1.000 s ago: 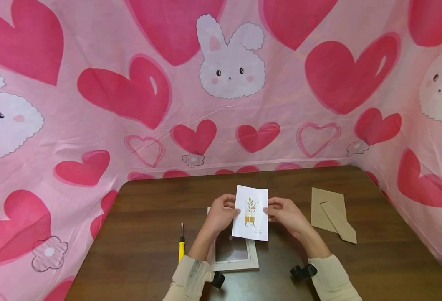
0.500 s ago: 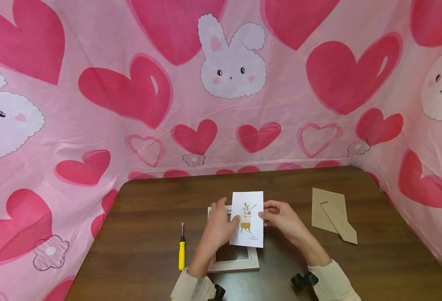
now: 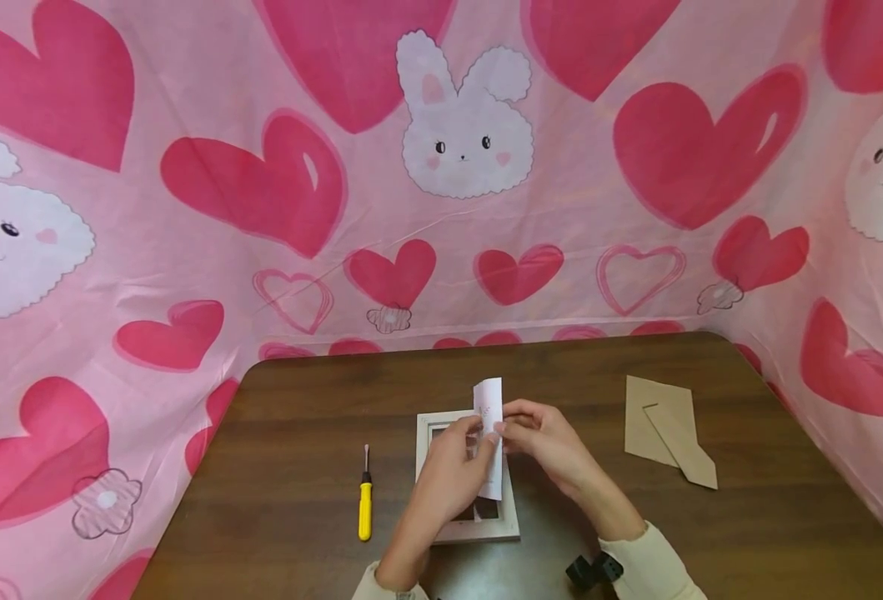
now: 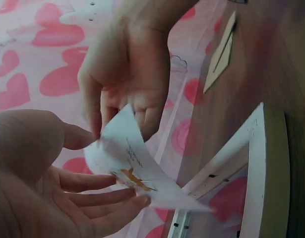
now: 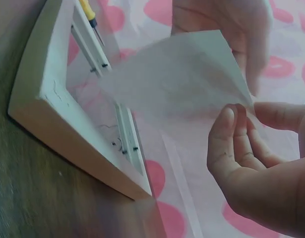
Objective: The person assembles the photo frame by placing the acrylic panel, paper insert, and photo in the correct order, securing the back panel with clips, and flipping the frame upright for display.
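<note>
Over the white photo frame (image 3: 486, 532), a white card (image 3: 490, 390) with a printed potted-plant picture is turned nearly edge-on in the head view. My right hand (image 3: 549, 446) pinches its right edge between thumb and fingers; the blank back of the card (image 5: 177, 69) faces the right wrist camera. My left hand (image 3: 452, 475) is at the other side, its fingers fairly straight against the printed face of the card (image 4: 142, 148) and its thumb close to the right fingertips. The card looks slightly bent. Below it, the frame lies flat on the table, partly covered by hand and card.
A yellow-handled screwdriver (image 3: 365, 508) lies left of the frame on the dark wooden table (image 3: 298, 433). To the right is a brown backing board (image 3: 659, 400) with its stand leg (image 3: 684, 454). Pink heart-patterned cloth (image 3: 561, 200) hangs around the table.
The card has turned from facing the head camera to nearly edge-on and shifted slightly left. My left hand has moved right, toward the right fingertips; my right hand keeps its pinch.
</note>
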`<state>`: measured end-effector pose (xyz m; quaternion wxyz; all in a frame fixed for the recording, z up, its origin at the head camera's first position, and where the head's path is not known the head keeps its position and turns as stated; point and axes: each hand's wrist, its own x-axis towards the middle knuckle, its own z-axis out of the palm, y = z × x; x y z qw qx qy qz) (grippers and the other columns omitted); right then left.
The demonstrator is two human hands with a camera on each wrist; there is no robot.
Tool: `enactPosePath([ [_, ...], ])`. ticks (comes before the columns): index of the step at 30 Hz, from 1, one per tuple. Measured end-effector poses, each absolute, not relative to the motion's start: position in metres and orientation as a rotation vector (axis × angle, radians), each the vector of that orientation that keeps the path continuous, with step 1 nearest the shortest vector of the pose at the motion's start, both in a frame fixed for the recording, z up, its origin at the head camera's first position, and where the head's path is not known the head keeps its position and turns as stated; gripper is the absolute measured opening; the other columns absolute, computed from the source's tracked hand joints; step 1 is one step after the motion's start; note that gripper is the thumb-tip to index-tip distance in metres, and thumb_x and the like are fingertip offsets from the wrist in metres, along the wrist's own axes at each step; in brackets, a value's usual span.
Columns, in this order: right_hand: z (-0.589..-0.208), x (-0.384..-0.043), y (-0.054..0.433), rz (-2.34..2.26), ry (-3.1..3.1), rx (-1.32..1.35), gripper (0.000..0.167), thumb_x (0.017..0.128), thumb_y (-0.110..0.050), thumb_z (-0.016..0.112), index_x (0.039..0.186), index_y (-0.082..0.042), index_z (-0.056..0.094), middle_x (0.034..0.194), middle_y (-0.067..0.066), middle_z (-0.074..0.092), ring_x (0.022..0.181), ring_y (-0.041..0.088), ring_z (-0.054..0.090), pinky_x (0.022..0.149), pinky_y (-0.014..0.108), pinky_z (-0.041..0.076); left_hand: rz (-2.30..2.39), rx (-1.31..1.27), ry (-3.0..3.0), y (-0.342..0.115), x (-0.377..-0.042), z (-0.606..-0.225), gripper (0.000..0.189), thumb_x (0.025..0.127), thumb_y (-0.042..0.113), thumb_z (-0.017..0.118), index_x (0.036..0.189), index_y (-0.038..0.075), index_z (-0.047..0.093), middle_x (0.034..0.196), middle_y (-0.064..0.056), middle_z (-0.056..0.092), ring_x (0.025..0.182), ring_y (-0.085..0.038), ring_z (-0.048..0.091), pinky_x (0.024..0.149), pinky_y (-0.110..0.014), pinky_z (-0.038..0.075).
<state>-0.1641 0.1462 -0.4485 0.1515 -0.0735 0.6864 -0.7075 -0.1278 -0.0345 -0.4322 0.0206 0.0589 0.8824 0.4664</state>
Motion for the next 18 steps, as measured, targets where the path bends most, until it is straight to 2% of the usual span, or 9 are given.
enactPosePath([
  [4,-0.4488,-0.1625,0.1405,-2.063,1.933,-0.165,0.041,0.100,-0.012,0.068,0.130,0.013,0.057,0.103,0.002,0.074,0.093,0.011,0.069,0.089,0.036,0.061,1.538,0.203,2.673,-0.0352,-0.1274,-0.4340,0.046,0.106,0.032,0.061,0.140,0.001,0.062,0.130,-0.019,0.072,0.115,-0.030,0.074,0.092,-0.048,0.061],
  [7,-0.4487,-0.1624,0.1389,-2.067,1.897,-0.165,0.043,0.101,-0.015,0.068,0.132,0.013,0.057,0.103,0.001,0.075,0.093,0.011,0.069,0.092,0.037,0.060,1.595,0.208,2.640,-0.0359,-0.1281,-0.4359,0.044,0.106,0.026,0.063,0.139,-0.002,0.062,0.130,-0.020,0.073,0.115,-0.031,0.075,0.093,-0.047,0.061],
  [12,-0.4498,-0.1629,0.1385,-2.076,1.871,-0.171,0.045,0.103,-0.019,0.066,0.133,0.013,0.057,0.104,0.001,0.072,0.093,0.013,0.068,0.089,0.032,0.060,1.691,0.200,2.583,-0.0371,-0.1285,-0.4392,0.041,0.102,0.016,0.068,0.136,-0.006,0.063,0.125,-0.022,0.073,0.112,-0.032,0.076,0.090,-0.044,0.062],
  [18,-0.4511,-0.1650,0.1405,-2.122,1.968,0.029,0.035,0.102,-0.017,0.068,0.127,0.008,0.064,0.097,0.001,0.073,0.091,0.017,0.068,0.081,0.028,0.059,1.806,0.130,2.488,-0.0443,-0.1303,-0.4397,0.043,0.100,0.016,0.071,0.137,-0.003,0.063,0.125,-0.021,0.073,0.110,-0.031,0.077,0.087,-0.043,0.064],
])
